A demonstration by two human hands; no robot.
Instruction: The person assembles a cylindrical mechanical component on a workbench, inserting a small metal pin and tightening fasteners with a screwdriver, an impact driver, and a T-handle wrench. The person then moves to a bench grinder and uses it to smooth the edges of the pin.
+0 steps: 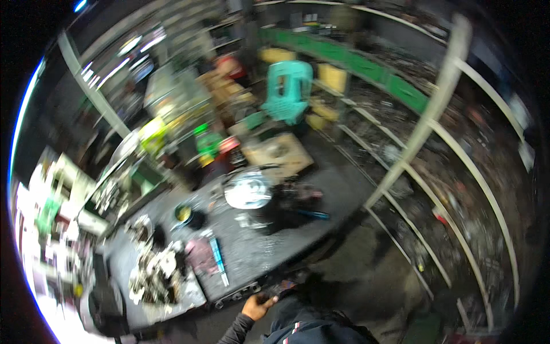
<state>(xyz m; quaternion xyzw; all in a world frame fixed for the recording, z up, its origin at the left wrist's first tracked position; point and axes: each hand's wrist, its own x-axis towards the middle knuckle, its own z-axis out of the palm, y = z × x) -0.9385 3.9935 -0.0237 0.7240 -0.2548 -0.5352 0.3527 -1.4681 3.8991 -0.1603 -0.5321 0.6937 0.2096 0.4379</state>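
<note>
My left hand (259, 307), in a dark sleeve, is low in front of the dark workbench's (258, 252) near edge, close to my dark clothing. Its fingers are blurred, and I cannot make out whether they hold anything. My right hand is not in view. On the bench, nearest to the hand, lies a slim blue tool (217, 259) beside a pinkish rag (200, 256). Left of these sits a cluster of greyish metal parts (157, 275). A shiny round metal piece (248, 190) stands farther back, with a blue-handled item (313, 215) to its right.
An open can (184, 214) stands on the bench; a green bottle (206, 143) and a flat cardboard piece (281, 156) are behind. A teal plastic chair (286, 92) stands beyond. Metal shelving (415, 143) full of parts lines the right, with green drawers (366, 67) at the back.
</note>
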